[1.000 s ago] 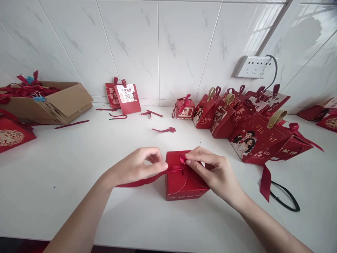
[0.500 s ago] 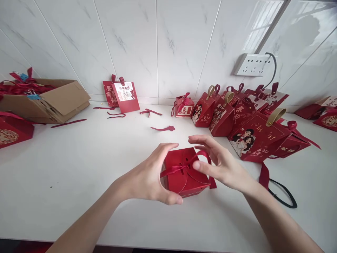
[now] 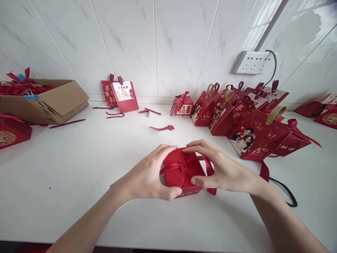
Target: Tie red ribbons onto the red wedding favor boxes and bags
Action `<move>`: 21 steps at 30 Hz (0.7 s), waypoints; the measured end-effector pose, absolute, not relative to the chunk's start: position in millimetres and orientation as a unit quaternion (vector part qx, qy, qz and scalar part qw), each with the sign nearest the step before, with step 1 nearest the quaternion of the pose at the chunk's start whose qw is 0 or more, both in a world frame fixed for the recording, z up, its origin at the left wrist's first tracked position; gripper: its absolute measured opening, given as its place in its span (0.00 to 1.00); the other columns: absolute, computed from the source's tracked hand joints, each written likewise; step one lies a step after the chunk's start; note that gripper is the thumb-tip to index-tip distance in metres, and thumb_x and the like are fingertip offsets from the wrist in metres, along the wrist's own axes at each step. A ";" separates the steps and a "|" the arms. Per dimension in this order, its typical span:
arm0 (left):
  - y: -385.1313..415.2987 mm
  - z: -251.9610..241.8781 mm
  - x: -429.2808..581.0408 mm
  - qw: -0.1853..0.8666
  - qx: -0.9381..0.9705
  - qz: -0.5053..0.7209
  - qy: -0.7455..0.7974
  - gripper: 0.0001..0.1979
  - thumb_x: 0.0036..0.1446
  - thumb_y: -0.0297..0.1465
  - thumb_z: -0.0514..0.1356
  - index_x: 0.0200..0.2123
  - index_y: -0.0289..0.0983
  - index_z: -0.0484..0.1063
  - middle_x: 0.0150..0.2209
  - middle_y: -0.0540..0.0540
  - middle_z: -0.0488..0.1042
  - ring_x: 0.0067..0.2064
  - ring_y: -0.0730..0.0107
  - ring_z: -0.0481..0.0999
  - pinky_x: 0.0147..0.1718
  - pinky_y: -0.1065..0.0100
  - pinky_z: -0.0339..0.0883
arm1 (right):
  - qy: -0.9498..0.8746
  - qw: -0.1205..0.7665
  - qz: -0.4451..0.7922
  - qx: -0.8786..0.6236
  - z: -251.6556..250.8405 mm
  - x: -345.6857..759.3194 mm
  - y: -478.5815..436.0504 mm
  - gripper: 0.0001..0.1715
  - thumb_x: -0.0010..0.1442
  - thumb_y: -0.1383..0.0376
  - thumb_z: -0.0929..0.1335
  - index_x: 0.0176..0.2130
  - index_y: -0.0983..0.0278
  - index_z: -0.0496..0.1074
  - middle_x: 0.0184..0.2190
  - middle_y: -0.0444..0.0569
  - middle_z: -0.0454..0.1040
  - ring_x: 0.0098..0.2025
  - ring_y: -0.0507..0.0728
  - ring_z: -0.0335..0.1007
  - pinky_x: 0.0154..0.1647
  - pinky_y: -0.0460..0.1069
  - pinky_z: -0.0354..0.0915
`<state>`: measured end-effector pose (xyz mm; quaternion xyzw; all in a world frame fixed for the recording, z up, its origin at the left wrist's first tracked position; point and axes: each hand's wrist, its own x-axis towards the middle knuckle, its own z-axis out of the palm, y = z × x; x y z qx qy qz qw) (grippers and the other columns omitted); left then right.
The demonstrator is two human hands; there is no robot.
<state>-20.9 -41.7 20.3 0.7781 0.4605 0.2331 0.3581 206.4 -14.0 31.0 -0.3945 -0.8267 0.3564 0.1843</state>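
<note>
A red gift box [image 3: 174, 180] sits on the white table in front of me, its curved top flaps closed together. A red ribbon [image 3: 170, 168] runs through slots in the lid, with a small knot in the middle and a loose end at the right side. My left hand [image 3: 150, 175] curves around the box's left side, thumb at the front and fingers at the back. Across the right part of the lid, my right hand [image 3: 221, 170] grips with its thumb near the front edge and its fingers at the back. The box's left side is partly hidden.
Several red gift boxes [image 3: 252, 135] with strap handles stand at the right. A cardboard box [image 3: 61, 103] of ribbons is at the far left, near another red box [image 3: 17, 131]. Red cards [image 3: 125, 96] lean on the wall; loose strips [image 3: 162, 128] lie ahead. A black loop [image 3: 285, 191] lies right.
My right hand has moved left and its fingers have come down onto the box's lid. The right flap now sits lower. My left hand stays around the left side.
</note>
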 end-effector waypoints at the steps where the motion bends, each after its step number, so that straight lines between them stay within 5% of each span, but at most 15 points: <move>1: -41.4 20.4 -20.9 0.358 0.776 0.233 0.463 0.40 0.41 0.38 0.65 0.58 0.45 0.55 0.57 0.45 0.60 0.55 0.53 0.65 0.51 0.58 0.68 | -0.827 0.182 0.355 -0.395 31.3 206.4 -14.2 0.32 0.49 0.58 0.72 0.53 0.55 0.65 0.55 0.49 0.60 0.49 0.59 0.68 0.47 0.52 0.70; 12: -39.9 20.2 -22.5 0.363 0.771 0.238 0.467 0.38 0.43 0.42 0.65 0.58 0.45 0.57 0.57 0.45 0.60 0.55 0.54 0.65 0.51 0.60 0.67 | -0.837 0.178 0.359 -0.372 31.7 208.8 -11.6 0.33 0.49 0.58 0.73 0.54 0.53 0.65 0.54 0.49 0.62 0.49 0.59 0.67 0.50 0.52 0.68; 18: -40.1 18.3 -23.9 0.374 0.769 0.234 0.462 0.40 0.45 0.42 0.65 0.60 0.46 0.53 0.61 0.47 0.56 0.58 0.57 0.62 0.54 0.63 0.65 | -0.801 0.231 0.382 -0.398 29.6 212.3 -8.9 0.32 0.50 0.51 0.71 0.53 0.55 0.65 0.55 0.50 0.62 0.52 0.61 0.65 0.48 0.52 0.68; 21: -39.8 18.5 -25.4 0.392 0.768 0.235 0.449 0.42 0.43 0.42 0.66 0.60 0.47 0.53 0.61 0.46 0.55 0.59 0.56 0.61 0.56 0.61 0.62 | -0.763 0.265 0.396 -0.436 30.2 214.8 -6.1 0.24 0.55 0.46 0.65 0.44 0.59 0.68 0.43 0.51 0.70 0.44 0.59 0.67 0.38 0.51 0.68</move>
